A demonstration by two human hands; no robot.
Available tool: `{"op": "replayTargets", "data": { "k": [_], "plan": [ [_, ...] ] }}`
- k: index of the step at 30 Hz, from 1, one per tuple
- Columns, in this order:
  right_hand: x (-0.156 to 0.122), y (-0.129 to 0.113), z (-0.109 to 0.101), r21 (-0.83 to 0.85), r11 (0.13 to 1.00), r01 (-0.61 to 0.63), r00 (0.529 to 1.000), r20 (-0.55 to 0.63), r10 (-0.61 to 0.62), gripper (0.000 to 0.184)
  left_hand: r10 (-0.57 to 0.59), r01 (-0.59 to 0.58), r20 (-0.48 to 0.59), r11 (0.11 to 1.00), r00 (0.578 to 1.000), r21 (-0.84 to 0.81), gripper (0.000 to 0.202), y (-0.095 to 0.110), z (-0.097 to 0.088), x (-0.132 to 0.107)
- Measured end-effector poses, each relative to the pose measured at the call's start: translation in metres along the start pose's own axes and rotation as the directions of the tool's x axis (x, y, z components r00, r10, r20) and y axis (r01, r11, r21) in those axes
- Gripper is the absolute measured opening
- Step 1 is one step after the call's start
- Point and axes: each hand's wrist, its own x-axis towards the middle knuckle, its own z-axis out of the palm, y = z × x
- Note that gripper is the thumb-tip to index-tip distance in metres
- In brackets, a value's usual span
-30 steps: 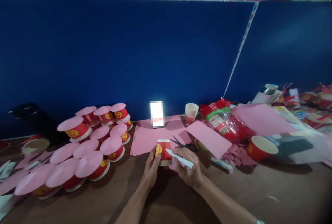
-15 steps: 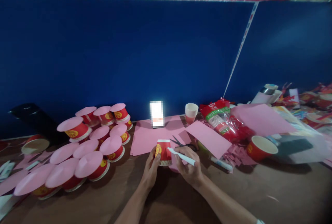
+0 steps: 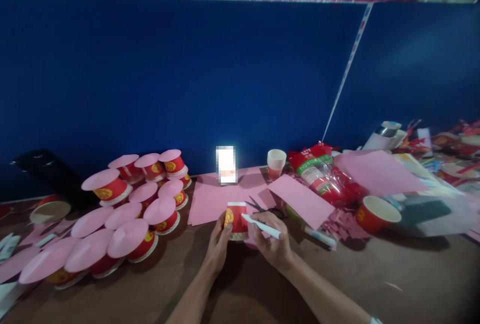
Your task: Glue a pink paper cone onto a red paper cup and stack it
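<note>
My left hand (image 3: 219,240) is closed around the left side of a red paper cup (image 3: 239,220) with a gold emblem, held upside down with its rim towards me. In my right hand (image 3: 274,244) is a white marker pen (image 3: 265,227), gripped like a pencil. Its tip meets, or nearly meets, the right part of the cup's red side; contact is too fine to make out. Just beyond the cup lie pink paper sheets (image 3: 210,199), and dark scissors (image 3: 258,205) rest partly hidden behind my right hand.
Several red cups topped with pink paper discs (image 3: 127,238) crowd the left. A white cup (image 3: 276,159) and a blurred bright panel (image 3: 226,165) stand at the back. To the right are a red plastic package (image 3: 318,171), another marker (image 3: 318,238) and an upright red cup (image 3: 377,214).
The marker and my right hand have shifted very slightly. My left hand keeps the cup in the same place.
</note>
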Motion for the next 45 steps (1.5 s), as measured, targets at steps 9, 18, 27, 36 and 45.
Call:
{"op": "replayTargets", "data": {
  "k": [9, 18, 27, 36, 45],
  "plan": [
    [-0.001, 0.003, 0.000, 0.006, 1.000, -0.029, 1.000, 0.000, 0.029, 0.015, 0.034, -0.033, -0.003, 0.987, 0.999, 0.159, 0.053, 0.012, 0.005, -0.003],
    [0.000, 0.001, -0.001, -0.011, 1.000, -0.026, 1.000, -0.003, 0.026, 0.012, 0.015, -0.007, -0.035, 0.980, 0.999, 0.199, 0.053, 0.009, 0.003, -0.004],
    [0.003, -0.004, -0.002, -0.016, 1.000, -0.002, 1.000, -0.022, 0.002, 0.011, 0.023, -0.015, -0.045, 0.985, 0.999, 0.169, 0.055, 0.012, 0.005, -0.003],
    [0.002, -0.003, -0.003, 0.024, 0.999, -0.037, 0.999, -0.022, 0.038, 0.010, 0.057, -0.054, -0.026, 0.992, 0.998, 0.111, 0.053, 0.010, 0.003, -0.001],
    [0.000, -0.001, -0.003, 0.022, 0.994, -0.108, 0.993, -0.042, 0.109, 0.010, -0.040, 0.037, -0.008, 0.974, 0.999, -0.222, 0.048, -0.005, 0.000, 0.003]
  ]
}}
